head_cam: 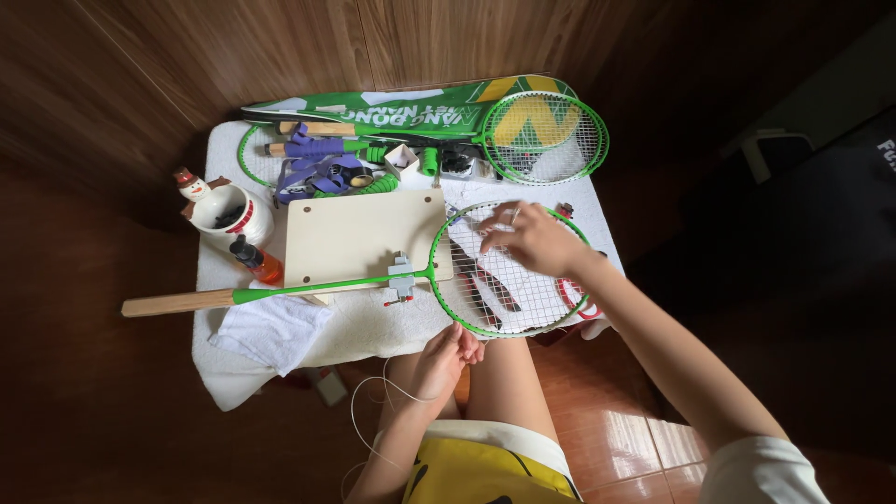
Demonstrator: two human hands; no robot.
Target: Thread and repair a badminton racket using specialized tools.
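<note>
A green badminton racket [327, 285] with a bare wooden handle lies across a small cloth-covered table [373, 327], its shaft clamped to a pale wooden board [359, 233]. My right hand [534, 239] rests on the strung head [504, 289], fingers pinching a string near the top of the frame. My left hand [446, 359] is below the table's near edge, closed on a thin white string [359, 420] that loops down past my knee. Dark tools lie under the racket head's strings.
A second green racket [546, 138] and a green racket cover [392, 112] lie at the back with purple grip tape and small boxes. A snowman mug [224, 210], an orange bottle [257, 261] and a white towel [271, 331] sit left. Wooden wall behind, tiled floor below.
</note>
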